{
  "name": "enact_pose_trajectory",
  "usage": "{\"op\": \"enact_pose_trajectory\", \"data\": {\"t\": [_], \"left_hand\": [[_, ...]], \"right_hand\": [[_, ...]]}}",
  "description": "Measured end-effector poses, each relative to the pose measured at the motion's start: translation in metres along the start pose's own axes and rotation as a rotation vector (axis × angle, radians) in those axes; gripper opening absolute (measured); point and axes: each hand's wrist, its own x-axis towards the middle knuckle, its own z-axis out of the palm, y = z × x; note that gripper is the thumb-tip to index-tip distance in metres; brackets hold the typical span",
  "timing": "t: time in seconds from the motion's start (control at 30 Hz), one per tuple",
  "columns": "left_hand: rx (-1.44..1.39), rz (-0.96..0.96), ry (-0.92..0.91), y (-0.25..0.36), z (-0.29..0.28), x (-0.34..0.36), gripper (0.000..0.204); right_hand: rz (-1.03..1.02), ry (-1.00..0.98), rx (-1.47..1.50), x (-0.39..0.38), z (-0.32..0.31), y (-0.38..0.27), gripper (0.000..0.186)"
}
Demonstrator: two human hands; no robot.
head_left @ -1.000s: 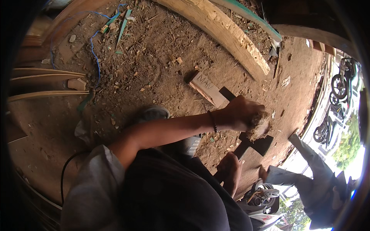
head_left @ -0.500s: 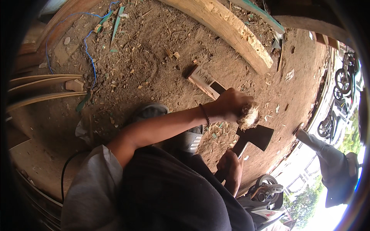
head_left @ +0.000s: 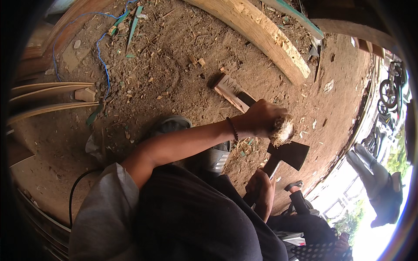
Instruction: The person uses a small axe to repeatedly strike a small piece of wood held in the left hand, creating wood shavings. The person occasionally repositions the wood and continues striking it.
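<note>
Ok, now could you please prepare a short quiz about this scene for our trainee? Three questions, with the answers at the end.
1. Multiple choice. What does the right hand hold?
a) a handsaw
b) a hatchet
c) a paintbrush

2. True or false: the left hand is empty.

3. Fill in the missing word: the thin cord at the upper left of the picture is ____ in colour.

Key:
1: b.
2: False; it grips an object with a frayed end.
3: blue.
</note>
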Motion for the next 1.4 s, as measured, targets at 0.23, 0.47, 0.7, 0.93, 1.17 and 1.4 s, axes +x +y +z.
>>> {"op": "enact_pose_trajectory", "data": {"t": [0.23,0.47,0.7,0.93,1.17,1.4], "left_hand": [[-0.004,0.053,0.108,0.000,0.003,0.001,0.034],[-0.012,0.092,0.162,-0.003,0.007,0.000,0.033],[0.037,0.092,0.139,-0.005,0.014,-0.001,0.025],[0.059,-0.005,0.006,-0.003,0.011,0.000,0.018],[0.056,-0.199,-0.106,0.001,0.010,0.006,0.021],[0.110,-0.174,-0.143,0.000,0.013,0.005,0.039]], "right_hand": [[-0.016,0.024,-0.032,0.001,-0.002,0.003,0.021],[0.004,-0.005,-0.021,0.001,-0.003,0.002,0.021],[-0.272,0.130,-0.117,-0.009,-0.019,-0.017,0.021],[-0.857,0.179,-0.173,-0.056,-0.029,-0.094,0.014],[-0.876,-0.191,-0.605,-0.026,0.019,-0.042,0.073],[-0.773,0.222,-0.479,-0.070,-0.048,-0.076,0.021]]}}
